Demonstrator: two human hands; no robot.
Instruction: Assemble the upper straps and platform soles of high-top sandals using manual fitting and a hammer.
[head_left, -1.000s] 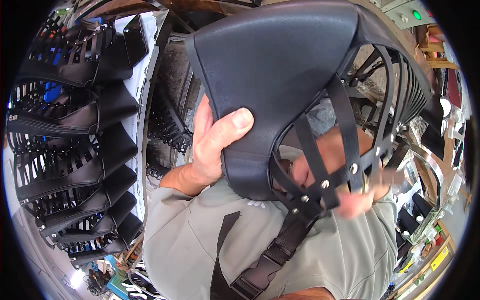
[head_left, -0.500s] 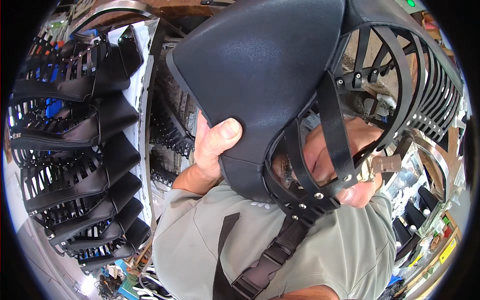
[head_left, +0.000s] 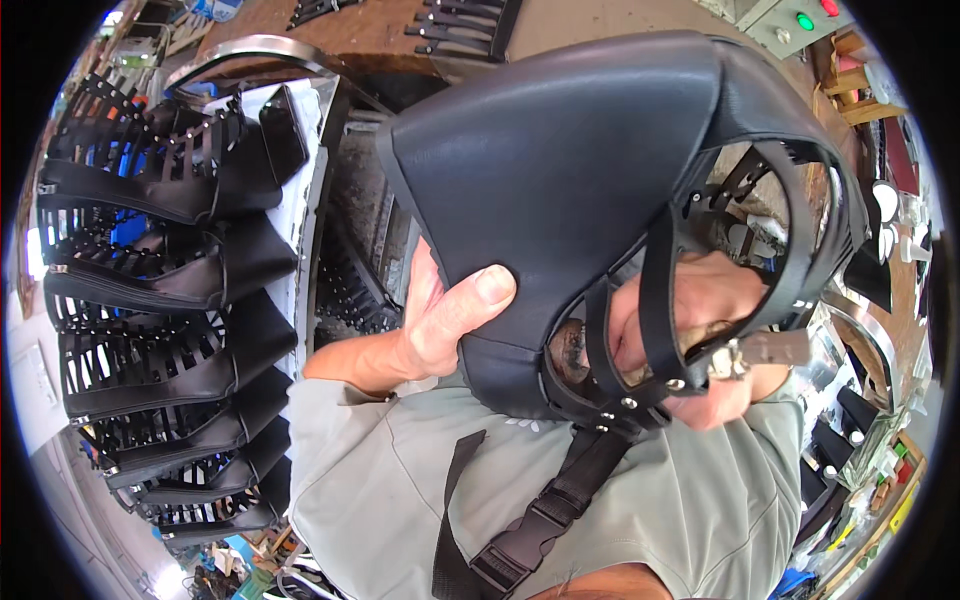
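A large black leather shoe upper (head_left: 560,160), smooth at the heel and strappy with metal rivets at the front, is held up close before my chest. My left hand (head_left: 440,310) grips its left edge, thumb on the smooth outside and the other fingers hidden behind. Seen partly through the straps, my right hand (head_left: 690,300) is curled closed around a tool with a blunt brown end (head_left: 775,348) and a pale crusted collar. A dark, rough tip (head_left: 572,352) shows between the straps near these fingers; whether it belongs to the same tool I cannot tell.
Several similar black strappy uppers (head_left: 230,270) stand in a row on a white-topped rack at the left. Behind is a brown worktable (head_left: 570,22) with more cut straps (head_left: 465,28). A control box with coloured buttons (head_left: 800,25) sits far right. A buckled black strap (head_left: 530,525) crosses my shirt.
The upper has dropped lower in view and shifted slightly right, its strappy side turning. Both hands moved with it, keeping their grips. More of the worktable shows behind.
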